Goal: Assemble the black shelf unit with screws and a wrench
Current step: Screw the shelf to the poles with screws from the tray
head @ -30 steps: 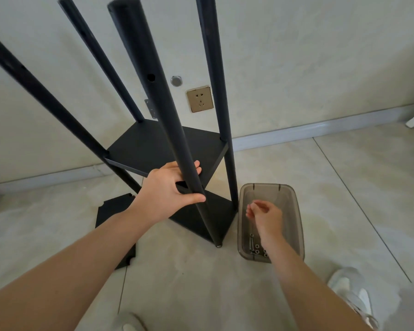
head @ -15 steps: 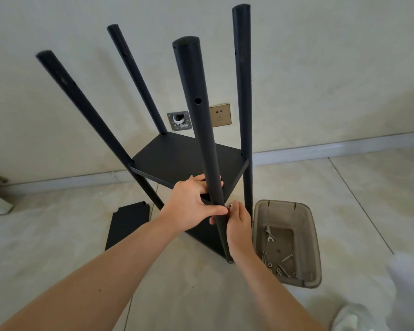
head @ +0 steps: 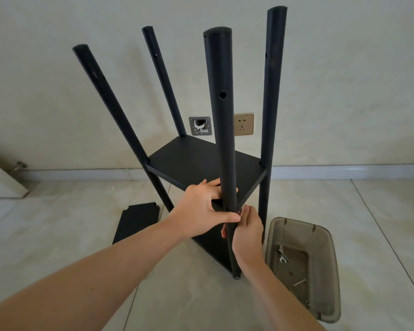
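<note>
Your right hand (head: 247,231) covers the near pole (head: 221,139) of the black shelf unit (head: 201,161) just below the shelf board (head: 191,158). Its fingertips are pressed to the pole at a small metallic glint, but whether that is a screw is too small to tell. The fingers look curled as if pinching, though most of them are hidden behind the pole. Your left hand (head: 202,212) grips the same pole just above, thumb across the front and fingers wrapped round the back, out of sight. That hand also hides the near corner of the shelf board. The lower board (head: 210,249) is largely screened by both forearms. The unit stands on the tiled floor (head: 58,247) close to the wall, its four poles running upright with their long axes spreading slightly towards the capped tops, and the near pole shows one open hole (head: 222,95) facing you. A loose black panel (head: 139,219) lies flat on the floor to the left, partly behind your left wrist. To the right of the unit sits a translucent bin (head: 330,271) holding a wrench (head: 282,256) and a few screws (head: 299,281), dim through the plastic. A wall socket (head: 243,124) is partly blocked by the pole.
</note>
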